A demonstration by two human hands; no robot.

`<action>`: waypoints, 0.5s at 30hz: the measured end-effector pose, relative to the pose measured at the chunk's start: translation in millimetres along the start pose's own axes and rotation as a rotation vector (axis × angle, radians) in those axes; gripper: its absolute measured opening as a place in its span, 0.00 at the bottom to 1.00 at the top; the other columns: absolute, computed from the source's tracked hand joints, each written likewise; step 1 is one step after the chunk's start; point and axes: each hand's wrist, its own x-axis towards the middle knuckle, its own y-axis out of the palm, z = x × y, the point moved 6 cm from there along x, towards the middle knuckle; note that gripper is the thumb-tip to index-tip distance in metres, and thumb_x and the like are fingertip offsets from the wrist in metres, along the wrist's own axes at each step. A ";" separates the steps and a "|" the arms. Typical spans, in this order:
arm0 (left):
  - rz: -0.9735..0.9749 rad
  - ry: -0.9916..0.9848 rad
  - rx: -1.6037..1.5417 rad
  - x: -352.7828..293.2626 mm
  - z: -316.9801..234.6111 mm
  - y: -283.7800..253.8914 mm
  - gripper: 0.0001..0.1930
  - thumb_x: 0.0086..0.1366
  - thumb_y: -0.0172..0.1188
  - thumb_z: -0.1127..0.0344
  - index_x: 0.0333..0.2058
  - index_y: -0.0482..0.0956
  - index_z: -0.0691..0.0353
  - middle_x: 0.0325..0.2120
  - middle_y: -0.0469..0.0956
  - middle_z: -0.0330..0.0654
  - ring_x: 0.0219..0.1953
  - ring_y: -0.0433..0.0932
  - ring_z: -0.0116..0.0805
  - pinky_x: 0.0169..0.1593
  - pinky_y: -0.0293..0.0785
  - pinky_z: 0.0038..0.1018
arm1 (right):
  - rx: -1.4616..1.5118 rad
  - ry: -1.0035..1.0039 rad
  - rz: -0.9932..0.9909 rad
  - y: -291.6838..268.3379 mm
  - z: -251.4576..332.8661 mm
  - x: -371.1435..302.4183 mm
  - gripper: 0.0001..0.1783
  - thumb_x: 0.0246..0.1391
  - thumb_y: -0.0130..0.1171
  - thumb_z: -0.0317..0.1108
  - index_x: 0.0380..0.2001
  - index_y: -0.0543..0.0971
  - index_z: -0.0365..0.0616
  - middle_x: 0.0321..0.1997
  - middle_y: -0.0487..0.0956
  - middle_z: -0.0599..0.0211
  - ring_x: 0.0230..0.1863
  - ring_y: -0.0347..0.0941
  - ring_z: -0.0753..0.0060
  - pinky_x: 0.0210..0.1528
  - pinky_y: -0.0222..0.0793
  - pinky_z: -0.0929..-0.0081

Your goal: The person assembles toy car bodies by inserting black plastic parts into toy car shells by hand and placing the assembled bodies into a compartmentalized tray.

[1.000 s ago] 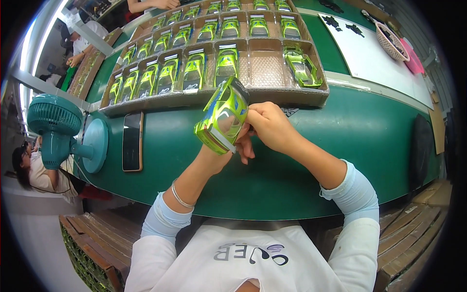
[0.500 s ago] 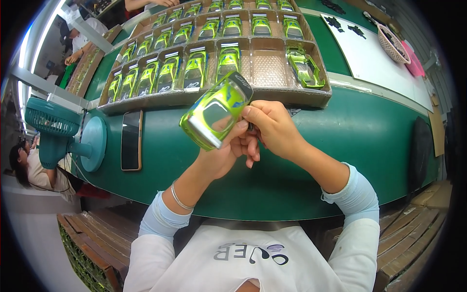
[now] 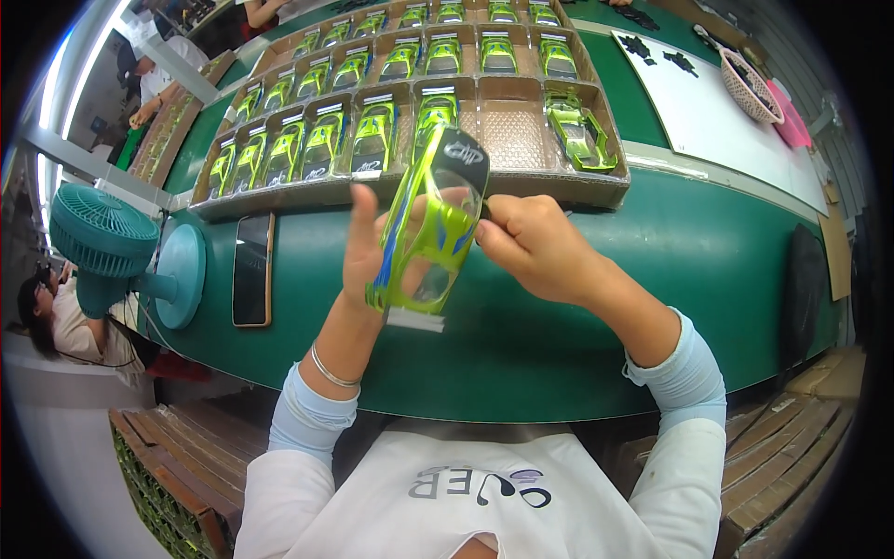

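A lime-green toy car body (image 3: 410, 244) with clear windows, a dark front panel and blue streaks is held tilted over the table, its white-edged end toward me. My left hand (image 3: 358, 256) supports it from behind, thumb raised off it; its fingers show partly through the window. At the car body's right side my right hand (image 3: 540, 244) is closed in a pinch. Something small and dark shows at those fingertips, too little to name. Beyond both hands stands a cardboard tray (image 3: 526, 184) with similar car bodies in its compartments.
A phone (image 3: 252, 270) and a teal fan (image 3: 104, 233) are on the green table (image 3: 559, 373) at left. A white board (image 3: 689, 116) at right bears black parts (image 3: 680, 61) and a basket (image 3: 750, 88). Other people work at far left and beyond the tray.
The car body has turned more upright, its white-edged end swinging toward me. My left thumb has come off it and points up. My right hand has shifted slightly right, still pinching.
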 end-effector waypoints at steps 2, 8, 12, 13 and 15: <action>-0.102 0.024 0.063 4.8 -2.1 22.3 0.41 0.57 0.31 0.34 0.50 0.60 0.72 0.46 0.66 0.55 0.50 0.66 0.40 0.52 0.62 0.30 | -0.229 -0.312 -0.122 2.4 9.0 -4.1 0.14 0.49 0.47 0.34 0.19 0.70 0.34 0.13 0.69 0.51 0.19 0.69 0.52 0.23 0.64 0.63; -0.172 0.064 0.117 -0.1 -4.8 14.1 0.29 0.60 0.36 0.50 0.48 0.63 0.72 0.46 0.66 0.57 0.48 0.66 0.42 0.52 0.62 0.33 | -0.421 -0.246 -0.140 7.6 7.4 -1.9 0.13 0.48 0.48 0.35 0.17 0.69 0.38 0.13 0.71 0.55 0.17 0.69 0.53 0.20 0.64 0.61; -0.280 0.083 0.013 0.1 -2.2 9.2 0.28 0.60 0.36 0.49 0.47 0.64 0.69 0.44 0.67 0.54 0.45 0.68 0.41 0.49 0.65 0.35 | -0.560 -0.319 -0.237 10.1 10.4 -7.2 0.13 0.47 0.49 0.36 0.16 0.69 0.39 0.12 0.71 0.59 0.14 0.68 0.58 0.16 0.63 0.66; -0.283 0.098 -0.029 0.5 -0.8 9.0 0.27 0.60 0.37 0.49 0.47 0.65 0.68 0.44 0.68 0.53 0.45 0.68 0.41 0.49 0.65 0.35 | -0.559 -0.318 -0.233 11.7 9.6 -8.0 0.13 0.47 0.49 0.36 0.16 0.69 0.39 0.12 0.71 0.59 0.14 0.68 0.58 0.16 0.63 0.66; -0.291 0.088 -0.046 -0.1 1.0 5.4 0.26 0.60 0.37 0.49 0.46 0.65 0.66 0.43 0.69 0.49 0.44 0.69 0.40 0.48 0.66 0.35 | -0.501 -0.325 -0.306 9.7 8.7 -9.8 0.13 0.45 0.50 0.36 0.15 0.68 0.39 0.11 0.70 0.59 0.13 0.68 0.59 0.16 0.62 0.66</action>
